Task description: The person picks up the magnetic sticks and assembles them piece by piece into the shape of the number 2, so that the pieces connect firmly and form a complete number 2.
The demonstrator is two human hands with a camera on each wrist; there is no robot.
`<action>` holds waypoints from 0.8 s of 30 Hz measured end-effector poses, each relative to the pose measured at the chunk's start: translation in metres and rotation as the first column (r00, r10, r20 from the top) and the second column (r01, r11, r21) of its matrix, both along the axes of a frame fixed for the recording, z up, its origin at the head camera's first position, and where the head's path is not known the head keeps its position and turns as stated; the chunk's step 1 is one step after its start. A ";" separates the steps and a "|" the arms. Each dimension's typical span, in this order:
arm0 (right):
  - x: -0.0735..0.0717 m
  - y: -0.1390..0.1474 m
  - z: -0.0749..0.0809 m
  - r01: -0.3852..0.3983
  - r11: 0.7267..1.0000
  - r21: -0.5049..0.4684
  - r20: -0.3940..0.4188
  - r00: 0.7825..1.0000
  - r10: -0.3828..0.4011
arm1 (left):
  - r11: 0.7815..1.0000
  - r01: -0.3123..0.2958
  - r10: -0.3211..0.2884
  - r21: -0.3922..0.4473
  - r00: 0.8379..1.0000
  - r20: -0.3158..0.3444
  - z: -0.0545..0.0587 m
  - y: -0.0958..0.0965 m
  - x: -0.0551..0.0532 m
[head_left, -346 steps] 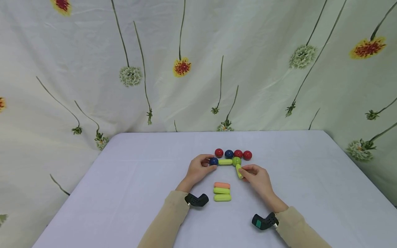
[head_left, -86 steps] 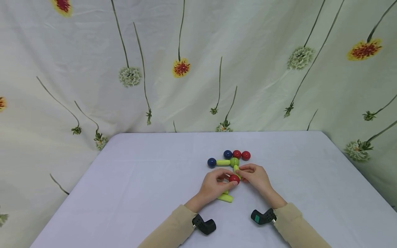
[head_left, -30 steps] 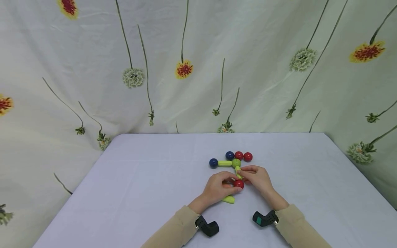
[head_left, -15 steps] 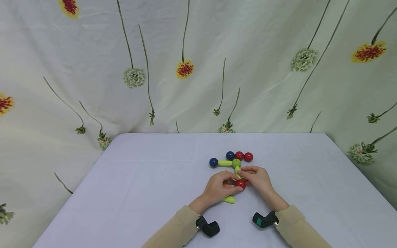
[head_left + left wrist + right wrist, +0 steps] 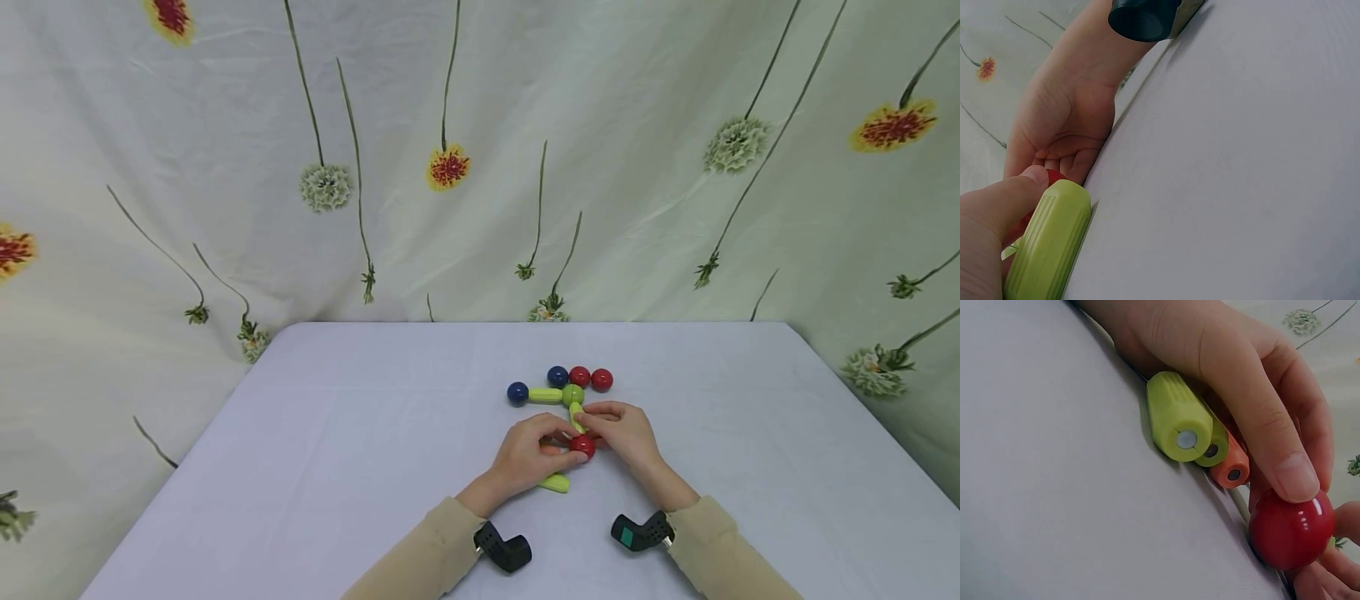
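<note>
Sleeves: a beige cloth left sleeve (image 5: 420, 550) and a beige cloth right sleeve (image 5: 727, 550) come in from the near edge.
Wrist devices: a black left wrist device (image 5: 504, 550) and a black right wrist device (image 5: 641, 532) sit at the cuffs.
Loose rods: beside and partly under the left palm, a thick ridged yellow-green rod (image 5: 1179, 419) lies nearest, then a second yellow-green rod (image 5: 1213, 449), then an orange rod (image 5: 1232, 467), side by side, with round discs in their ends.
Left hand: the left hand (image 5: 528, 454) pinches a glossy red ball (image 5: 582, 447) between thumb and fingers, right at the near end of the held rod; fingers partly hide the meeting point.
Right hand: the right hand (image 5: 622, 433) holds a yellow-green held rod (image 5: 576, 414) between thumb and fingers, the rod pointing away.
Corner: a green ball (image 5: 573, 394) touches that rod's far end; a yellow-green crosswise rod (image 5: 545, 395) runs left from it to a dark blue ball (image 5: 517, 393).
Far row: a second blue ball (image 5: 557, 377), a middle red ball (image 5: 580, 377) and a right red ball (image 5: 602, 380) sit close together.
Table: white cloth-covered table (image 5: 337, 458) under everything.
Backdrop: pale flower-printed curtain (image 5: 600, 67).
</note>
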State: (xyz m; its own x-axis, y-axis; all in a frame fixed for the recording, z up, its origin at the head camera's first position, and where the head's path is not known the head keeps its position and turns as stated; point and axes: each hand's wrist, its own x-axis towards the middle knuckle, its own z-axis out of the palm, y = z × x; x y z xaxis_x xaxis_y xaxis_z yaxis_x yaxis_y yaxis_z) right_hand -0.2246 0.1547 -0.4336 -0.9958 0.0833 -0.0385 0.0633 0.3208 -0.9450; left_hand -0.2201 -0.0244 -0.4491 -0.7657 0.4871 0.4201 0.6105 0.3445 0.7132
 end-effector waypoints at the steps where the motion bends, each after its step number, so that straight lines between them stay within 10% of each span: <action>1: 0.000 0.000 0.000 0.000 1.000 0.001 0.000 1.000 0.000 | 1.000 0.001 -0.001 0.003 1.000 0.000 0.000 0.000 0.000; 24: -0.003 0.002 -0.004 0.019 1.000 0.018 0.009 1.000 -0.020 | 1.000 -0.016 0.015 0.017 0.999 0.038 0.000 -0.007 -0.001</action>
State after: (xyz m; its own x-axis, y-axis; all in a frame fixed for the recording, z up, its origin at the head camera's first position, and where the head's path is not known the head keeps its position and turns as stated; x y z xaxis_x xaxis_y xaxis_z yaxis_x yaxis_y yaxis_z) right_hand -0.2277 0.1562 -0.4376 -0.9936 0.1035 -0.0459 0.0784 0.3365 -0.9384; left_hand -0.2212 -0.0312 -0.4494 -0.7883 0.4681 0.3994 0.5780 0.3407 0.7415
